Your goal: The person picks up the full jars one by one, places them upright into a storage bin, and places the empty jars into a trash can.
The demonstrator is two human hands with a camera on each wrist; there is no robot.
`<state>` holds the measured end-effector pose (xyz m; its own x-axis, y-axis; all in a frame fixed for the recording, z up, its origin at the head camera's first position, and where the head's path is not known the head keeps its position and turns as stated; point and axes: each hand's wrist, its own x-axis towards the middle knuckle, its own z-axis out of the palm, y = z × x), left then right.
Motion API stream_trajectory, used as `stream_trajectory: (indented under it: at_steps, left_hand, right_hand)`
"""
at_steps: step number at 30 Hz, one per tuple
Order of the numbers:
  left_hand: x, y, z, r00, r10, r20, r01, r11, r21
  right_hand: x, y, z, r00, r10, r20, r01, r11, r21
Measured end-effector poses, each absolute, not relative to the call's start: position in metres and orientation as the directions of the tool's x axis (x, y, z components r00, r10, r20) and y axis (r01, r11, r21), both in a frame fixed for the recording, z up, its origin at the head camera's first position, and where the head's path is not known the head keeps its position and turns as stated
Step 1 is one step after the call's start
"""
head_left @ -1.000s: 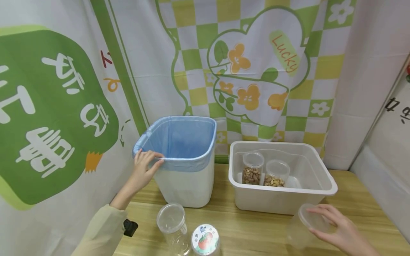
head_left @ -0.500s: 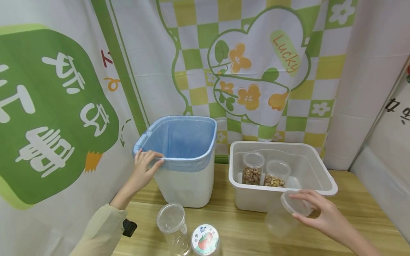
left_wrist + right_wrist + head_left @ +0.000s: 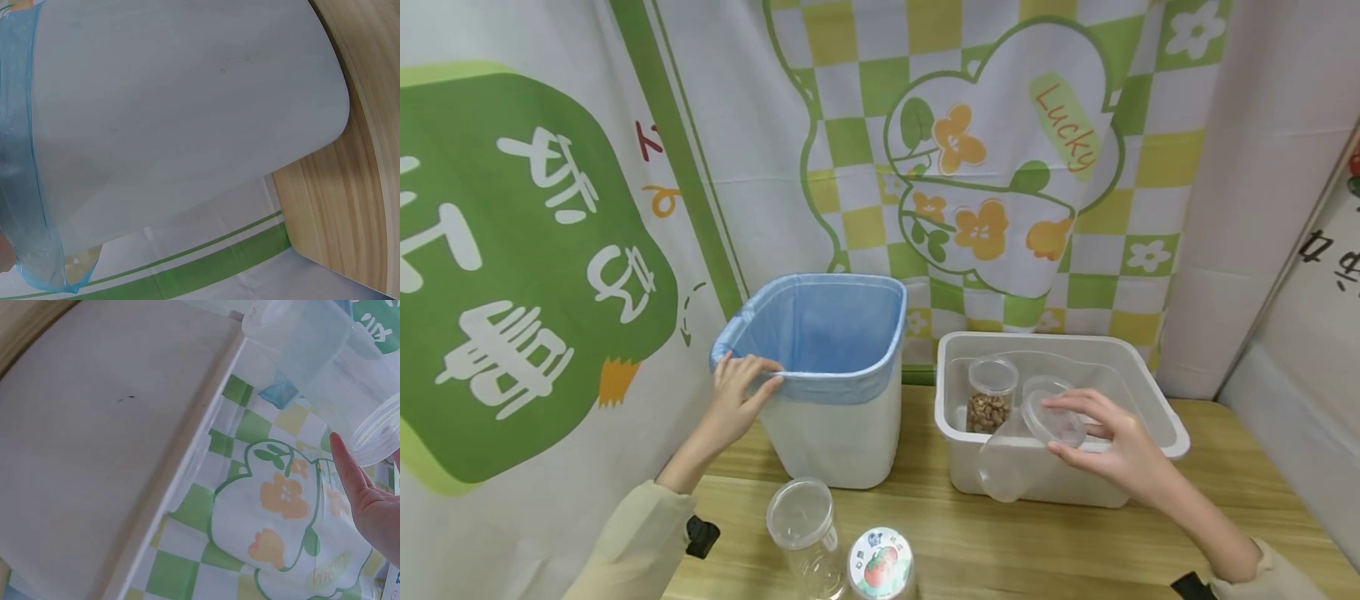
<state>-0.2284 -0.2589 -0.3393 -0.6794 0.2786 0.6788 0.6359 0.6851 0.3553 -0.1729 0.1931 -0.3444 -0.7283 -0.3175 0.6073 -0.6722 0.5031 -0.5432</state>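
Note:
My left hand [image 3: 751, 372] grips the near-left rim of a white bin [image 3: 838, 437] lined with a blue bag [image 3: 820, 329]. In the left wrist view the bin's white wall [image 3: 187, 125] and the bag's edge [image 3: 19, 156] fill the frame. My right hand [image 3: 1075, 429] holds an empty clear lidded jar [image 3: 1003, 467] by its lid end, tilted with its base down-left, in front of the white tub [image 3: 1153, 417]. The right wrist view shows this jar [image 3: 319, 356] above a fingertip [image 3: 350, 469] and the tub's wall [image 3: 94, 456].
Inside the tub stands a clear jar of nuts [image 3: 990, 400]; a second jar behind the held one is mostly hidden. An empty clear jar [image 3: 801, 521] and a jar with a tomato-label lid [image 3: 880, 562] stand on the wooden table [image 3: 1000, 550]. A printed cloth hangs behind.
My right hand lifted the empty jar off the table at the right and carried it up and left to the tub's front. My left hand stayed on the bin's rim.

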Motion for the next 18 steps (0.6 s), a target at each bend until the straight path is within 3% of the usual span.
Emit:
stream_trajectory:
  at_steps: [18]
  left_hand:
    - [-0.229, -0.259, -0.340, -0.682, 0.274, 0.678, 0.631, 0.690, 0.356]
  right_hand:
    - [-0.208, 0.158, -0.288, -0.765, -0.276, 0.582, -0.640, 0.420, -0.643]
